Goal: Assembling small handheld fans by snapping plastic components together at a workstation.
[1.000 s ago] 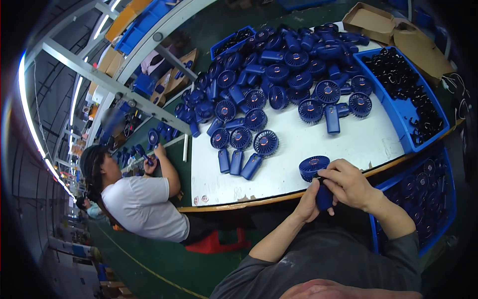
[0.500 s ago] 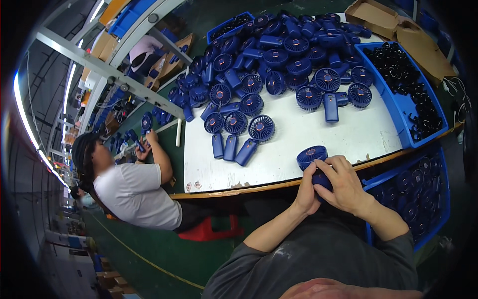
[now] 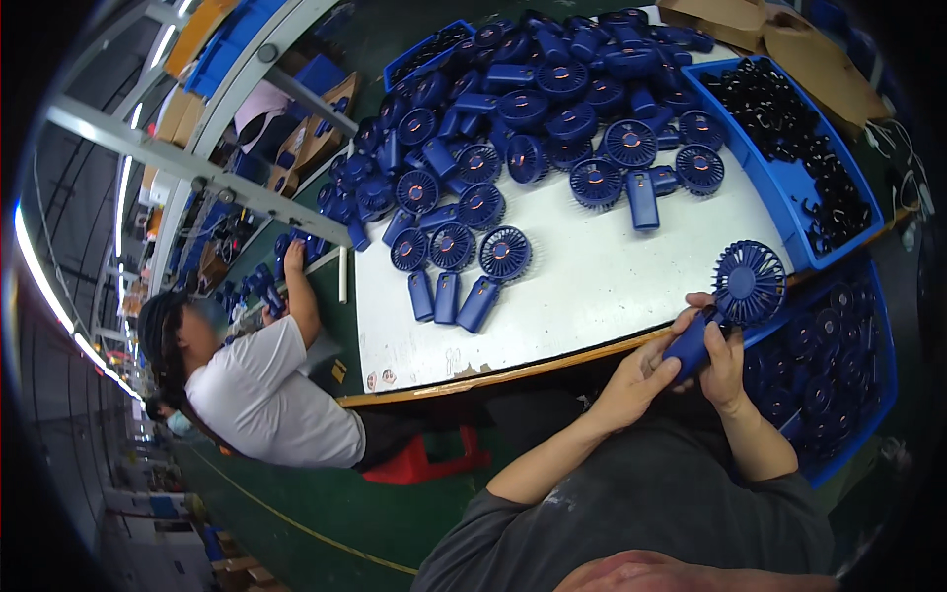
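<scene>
Both your hands grip one dark blue plastic handheld fan by its handle, left hand and right hand wrapped around it, just off the white table's near edge.

Both forearms rise from the lower edge, elbows bent. The left hand and right hand meet, fingers curled in a closed grip.
</scene>
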A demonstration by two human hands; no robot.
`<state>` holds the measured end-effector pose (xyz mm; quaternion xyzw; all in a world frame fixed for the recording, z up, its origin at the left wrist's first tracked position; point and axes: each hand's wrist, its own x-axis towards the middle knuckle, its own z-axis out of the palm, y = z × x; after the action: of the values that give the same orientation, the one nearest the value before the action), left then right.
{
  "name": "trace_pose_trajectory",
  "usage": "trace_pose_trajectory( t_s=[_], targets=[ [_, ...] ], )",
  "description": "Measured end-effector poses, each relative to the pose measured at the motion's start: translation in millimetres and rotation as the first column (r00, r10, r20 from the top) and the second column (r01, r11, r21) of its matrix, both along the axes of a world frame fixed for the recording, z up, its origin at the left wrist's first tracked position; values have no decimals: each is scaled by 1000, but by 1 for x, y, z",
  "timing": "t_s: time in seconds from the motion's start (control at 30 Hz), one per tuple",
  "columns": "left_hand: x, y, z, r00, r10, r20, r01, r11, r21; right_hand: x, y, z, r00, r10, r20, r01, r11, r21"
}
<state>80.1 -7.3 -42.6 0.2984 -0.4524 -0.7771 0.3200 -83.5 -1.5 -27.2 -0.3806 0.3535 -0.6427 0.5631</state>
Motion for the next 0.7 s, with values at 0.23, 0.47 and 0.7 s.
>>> trace_pose_trajectory(
  t_s=[0.23, 0.47, 0.7],
  targets=[
    [-2, 4, -8, 982, -191, -8, 190, 977, 98, -38, 3, -15, 883, 348, 316, -370, 929, 12],
    [39, -21, 29, 926, -101, 364, 171, 971, -166, -73, 31, -21, 988, 111, 105, -127, 978, 163],
    [152, -81, 28, 255, 866, 431, 129, 411, -902, -153, 72, -44, 811, -437, -389, 538, 817, 205]
  ],
)
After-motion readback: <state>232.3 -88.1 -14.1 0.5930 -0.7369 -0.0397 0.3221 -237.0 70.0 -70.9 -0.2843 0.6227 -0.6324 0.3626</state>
